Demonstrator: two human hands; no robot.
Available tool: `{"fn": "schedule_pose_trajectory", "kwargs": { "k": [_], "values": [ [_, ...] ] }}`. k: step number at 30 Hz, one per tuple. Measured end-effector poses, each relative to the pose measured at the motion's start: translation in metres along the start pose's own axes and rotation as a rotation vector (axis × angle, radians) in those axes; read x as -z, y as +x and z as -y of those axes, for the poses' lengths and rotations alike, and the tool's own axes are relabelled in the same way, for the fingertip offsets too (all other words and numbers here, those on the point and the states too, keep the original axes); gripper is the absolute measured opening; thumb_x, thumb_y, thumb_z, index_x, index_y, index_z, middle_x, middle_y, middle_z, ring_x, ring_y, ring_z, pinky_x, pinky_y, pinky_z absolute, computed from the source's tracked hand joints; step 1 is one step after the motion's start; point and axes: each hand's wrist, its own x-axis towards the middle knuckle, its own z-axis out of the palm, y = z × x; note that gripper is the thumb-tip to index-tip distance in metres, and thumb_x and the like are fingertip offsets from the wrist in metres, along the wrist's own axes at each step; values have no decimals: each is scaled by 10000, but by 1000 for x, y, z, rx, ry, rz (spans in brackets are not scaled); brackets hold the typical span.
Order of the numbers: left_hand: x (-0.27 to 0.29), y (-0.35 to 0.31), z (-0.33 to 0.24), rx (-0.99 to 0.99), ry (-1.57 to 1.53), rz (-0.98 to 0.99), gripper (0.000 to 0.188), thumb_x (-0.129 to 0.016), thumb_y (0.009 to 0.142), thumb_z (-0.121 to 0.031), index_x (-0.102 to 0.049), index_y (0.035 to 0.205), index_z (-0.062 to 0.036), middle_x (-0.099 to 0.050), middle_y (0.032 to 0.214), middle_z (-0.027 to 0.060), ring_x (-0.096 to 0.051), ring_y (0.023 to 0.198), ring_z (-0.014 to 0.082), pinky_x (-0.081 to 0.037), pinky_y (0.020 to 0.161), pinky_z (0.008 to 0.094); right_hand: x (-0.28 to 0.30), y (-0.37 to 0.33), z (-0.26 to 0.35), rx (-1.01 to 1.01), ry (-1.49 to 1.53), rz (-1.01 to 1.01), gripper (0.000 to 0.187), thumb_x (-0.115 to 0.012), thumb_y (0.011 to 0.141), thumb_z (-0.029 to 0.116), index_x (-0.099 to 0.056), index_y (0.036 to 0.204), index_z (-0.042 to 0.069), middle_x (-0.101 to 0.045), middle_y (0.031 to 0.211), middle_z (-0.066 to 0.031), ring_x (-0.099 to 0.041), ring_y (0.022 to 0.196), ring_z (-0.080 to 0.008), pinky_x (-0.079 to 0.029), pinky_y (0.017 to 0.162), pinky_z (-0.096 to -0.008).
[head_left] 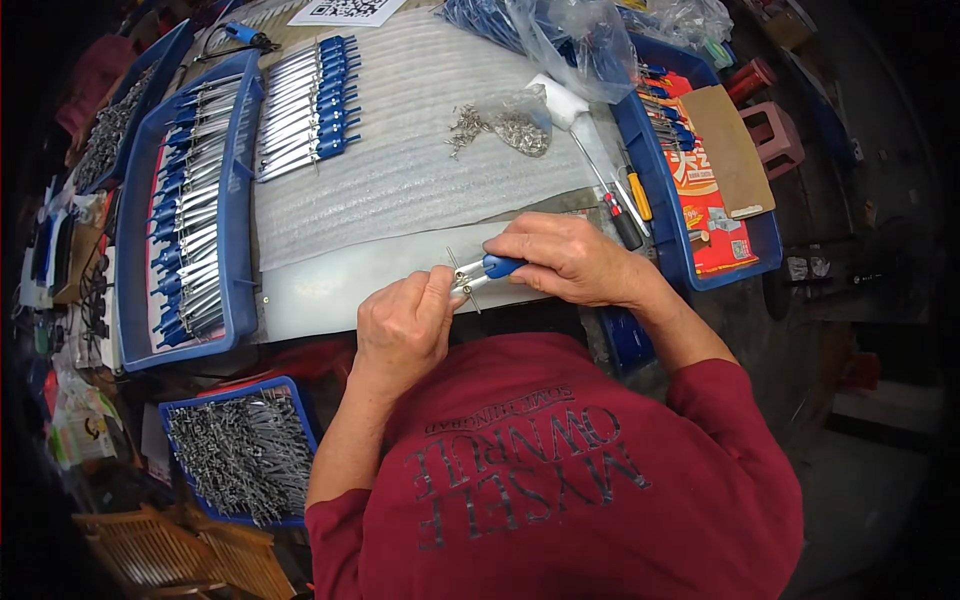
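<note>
In front of my body, both hands hold one blue-and-silver metal tool (pixel 502 267) with a thin rod crossing it. My left hand (pixel 405 322) is closed on its silver end, near a small round fastener. At the blue end, my right hand (pixel 575 258) pinches it between thumb and fingers. Part of the tool is hidden by the fingers. Beneath it lies the smooth white work surface (pixel 335 285). Beyond my hands, a plastic bag of small screws (pixel 522 132) lies beside a loose heap of screws (pixel 465 128).
Similar tools (pixel 315 110) lie in a row on the foam sheet (pixel 400 190). More fill a blue tray (pixel 245 200) at left. Two screwdrivers (pixel 638 195) lie by the right-hand blue tray (pixel 765 250). A crate of grey metal parts (pixel 240 455) stands low at left.
</note>
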Motion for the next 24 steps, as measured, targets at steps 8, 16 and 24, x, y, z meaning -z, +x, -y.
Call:
{"fn": "schedule_pose_trajectory", "kwargs": {
  "k": [8,16,24],
  "values": [
    [0,-2,-2,-24,22,61,254,-613,679,-78,-497,896,-19,-457,622,78,-492,500,233,-390,430,331,-3,-2,-1,81,-35,18,306,-598,709,63,-525,997,-14,-547,813,-126,-547,716,-277,-450,611,-333],
    [-2,-4,-2,-14,27,83,255,-607,682,-95,-489,894,-15,-445,624,73,-502,507,218,-400,429,328,-11,-6,-2,90,-1,3,307,-611,705,66,-524,988,-17,-540,794,-127,-544,687,-279,-449,593,-336],
    [-4,-3,-4,21,-56,49,270,-602,686,-38,-500,936,-16,-468,637,101,-479,500,266,-373,435,346,-11,1,2,76,23,18,309,-624,703,90,-527,975,-19,-542,785,-126,-545,678,-272,-446,573,-331]
  ]
}}
